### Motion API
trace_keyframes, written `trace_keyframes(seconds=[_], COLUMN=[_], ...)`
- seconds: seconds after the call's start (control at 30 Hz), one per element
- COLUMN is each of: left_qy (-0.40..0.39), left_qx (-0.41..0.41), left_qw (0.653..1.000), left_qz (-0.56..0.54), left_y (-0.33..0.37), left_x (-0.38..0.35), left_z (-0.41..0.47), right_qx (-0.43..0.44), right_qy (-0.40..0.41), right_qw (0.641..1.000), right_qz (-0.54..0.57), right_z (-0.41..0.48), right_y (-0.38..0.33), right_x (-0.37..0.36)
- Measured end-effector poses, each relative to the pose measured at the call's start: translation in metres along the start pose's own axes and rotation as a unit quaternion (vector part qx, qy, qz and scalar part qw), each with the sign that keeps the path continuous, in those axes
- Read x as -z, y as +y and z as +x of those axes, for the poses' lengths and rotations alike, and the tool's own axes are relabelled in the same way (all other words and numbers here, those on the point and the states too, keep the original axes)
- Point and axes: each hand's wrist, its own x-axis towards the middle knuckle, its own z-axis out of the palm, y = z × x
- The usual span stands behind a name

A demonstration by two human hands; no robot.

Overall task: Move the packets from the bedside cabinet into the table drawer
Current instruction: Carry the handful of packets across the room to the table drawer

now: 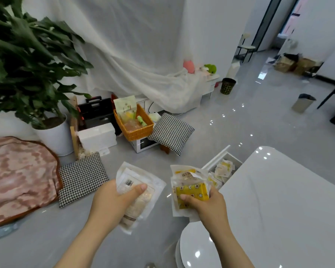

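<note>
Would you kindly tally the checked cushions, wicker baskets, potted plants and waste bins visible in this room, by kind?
Checked cushions: 2
Wicker basket: 1
Potted plant: 1
Waste bins: 2
Total: 6

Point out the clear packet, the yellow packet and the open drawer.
clear packet (141,206): head view, lower part with the pale contents.
yellow packet (193,192): head view, its printed yellow face.
open drawer (216,157): head view, its white front panel.
</note>
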Motion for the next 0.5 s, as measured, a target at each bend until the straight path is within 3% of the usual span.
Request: trace_keyframes(seconds=[0.17, 0.5], left_qy=[-0.02, -0.083], left_qx=[-0.012, -0.017], left_qw=[0.998, 0.996], left_qz=[0.05, 0.035], left_y=[0.026, 0.049], left_x=[-0.009, -0.027], left_z=[0.076, 0.203], right_qx=[-0.006, -0.043], right_qy=[0.014, 0.068], right_qw=[1.0, 0.997], right_qz=[0.012, 0.017], right_z=[0.069, 0.165], right_y=[-0.022, -0.047], right_x=[-0.014, -0.038])
